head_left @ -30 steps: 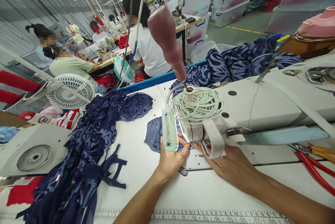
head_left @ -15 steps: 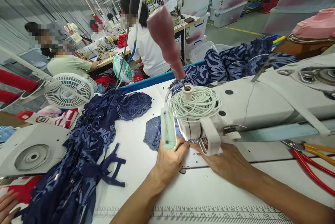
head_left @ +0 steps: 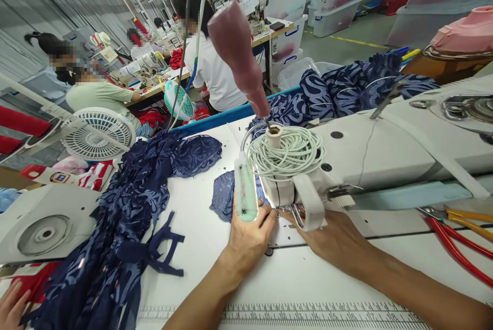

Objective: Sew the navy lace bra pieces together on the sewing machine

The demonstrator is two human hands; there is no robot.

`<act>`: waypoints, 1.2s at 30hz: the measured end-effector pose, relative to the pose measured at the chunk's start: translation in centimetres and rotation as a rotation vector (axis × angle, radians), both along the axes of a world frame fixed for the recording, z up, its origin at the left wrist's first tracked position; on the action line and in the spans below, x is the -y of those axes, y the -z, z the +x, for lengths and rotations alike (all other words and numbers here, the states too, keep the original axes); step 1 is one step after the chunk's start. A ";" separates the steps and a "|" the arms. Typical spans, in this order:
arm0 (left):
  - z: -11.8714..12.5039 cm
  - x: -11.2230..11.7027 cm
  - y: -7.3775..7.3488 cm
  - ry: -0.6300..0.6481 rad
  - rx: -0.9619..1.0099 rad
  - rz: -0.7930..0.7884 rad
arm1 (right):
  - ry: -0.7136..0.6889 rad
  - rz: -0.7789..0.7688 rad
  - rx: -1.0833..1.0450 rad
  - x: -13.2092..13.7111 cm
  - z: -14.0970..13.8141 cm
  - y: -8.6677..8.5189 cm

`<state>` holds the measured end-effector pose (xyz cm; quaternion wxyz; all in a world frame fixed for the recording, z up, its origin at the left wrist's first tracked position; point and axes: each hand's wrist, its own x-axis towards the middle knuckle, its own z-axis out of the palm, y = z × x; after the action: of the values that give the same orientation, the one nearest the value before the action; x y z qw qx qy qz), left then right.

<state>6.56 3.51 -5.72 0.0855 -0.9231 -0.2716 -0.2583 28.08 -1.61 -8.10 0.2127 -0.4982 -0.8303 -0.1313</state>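
A navy lace piece (head_left: 222, 197) lies under the head of the sewing machine (head_left: 385, 150). My left hand (head_left: 248, 237) is closed on its near edge, thumb and fingers pressed together beside the needle area. A pale green lamp (head_left: 246, 194) hides part of those fingers. To the right, my right hand (head_left: 327, 237) reaches in beneath the machine head, its fingertips close to the left ones. The white guard (head_left: 310, 201) covers most of its fingers, so its grip is hidden.
Navy lace garments (head_left: 134, 191) are heaped on the left; more lace bundles (head_left: 339, 93) lie behind the machine. Red- and orange-handled pliers (head_left: 450, 237) rest at right. A screwdriver (head_left: 239, 52) stands in a coil of pale cord (head_left: 287, 152). Another person's hand (head_left: 13, 304) shows lower left.
My hands stay almost where they were; the left fingers have shifted slightly on the lace. The view has tilted a little. The other person's hand at lower left has changed its pose.
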 end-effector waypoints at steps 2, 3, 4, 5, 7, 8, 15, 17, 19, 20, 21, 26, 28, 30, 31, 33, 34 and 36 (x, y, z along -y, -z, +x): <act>-0.2 0.0 -0.2 0.014 0.030 -0.053 | -0.001 0.003 0.004 0.0 0.0 0.1; -0.2 0.0 -0.3 0.023 0.043 -0.072 | -0.004 -0.008 0.004 0.0 0.0 0.2; -0.3 -0.1 -0.3 0.030 0.052 -0.081 | -0.008 -0.024 -0.002 0.0 0.0 0.3; -0.4 -0.1 -0.3 0.032 0.060 -0.082 | -0.010 -0.040 -0.017 0.0 0.1 0.3; -0.4 -0.2 -0.1 0.029 0.056 -0.083 | -0.009 -0.083 -0.087 0.0 0.2 0.5; -0.4 -0.2 0.0 0.026 0.051 -0.081 | -0.003 -0.106 -0.135 0.0 0.3 0.5; -0.4 -0.3 0.4 0.001 0.021 -0.061 | -0.006 -0.085 -0.121 0.0 0.3 0.9; -0.5 -0.3 0.4 -0.003 0.026 -0.090 | -0.012 -0.048 -0.078 0.1 0.2 1.2; -0.7 -0.2 0.5 -0.005 0.038 -0.133 | 0.009 -0.025 -0.051 0.1 0.2 1.6; -0.8 -0.2 0.5 -0.010 0.036 -0.153 | 0.021 -0.019 -0.043 0.1 0.2 1.8; -0.9 -0.2 0.5 -0.016 0.029 -0.164 | 0.026 -0.022 -0.039 0.2 0.2 1.9; -0.7 -0.2 0.4 -0.006 0.021 -0.121 | 0.023 -0.079 -0.088 0.1 0.3 1.5; -0.7 -0.2 0.3 0.005 0.040 -0.113 | 0.012 -0.050 -0.057 0.0 0.2 1.1; -0.7 -0.2 0.1 0.006 0.026 -0.129 | 0.000 -0.022 -0.017 0.0 0.0 0.6; -0.7 -0.2 0.0 0.005 0.008 -0.137 | -0.006 -0.020 -0.006 0.0 -0.1 0.3; -0.7 -0.1 -0.2 0.003 -0.037 -0.133 | -0.026 -0.034 -0.023 0.1 -0.1 -0.3; -0.7 0.0 -0.4 0.007 -0.060 -0.117 | -0.031 -0.058 -0.045 0.3 0.1 -0.5; -0.7 0.0 -0.6 0.019 -0.103 -0.070 | 0.031 -0.177 -0.080 0.4 0.6 -0.9</act>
<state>5.87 3.48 -5.11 0.0648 -0.9401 -0.2671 -0.2014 28.70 -2.04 -7.20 0.1990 -0.5326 -0.8216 -0.0408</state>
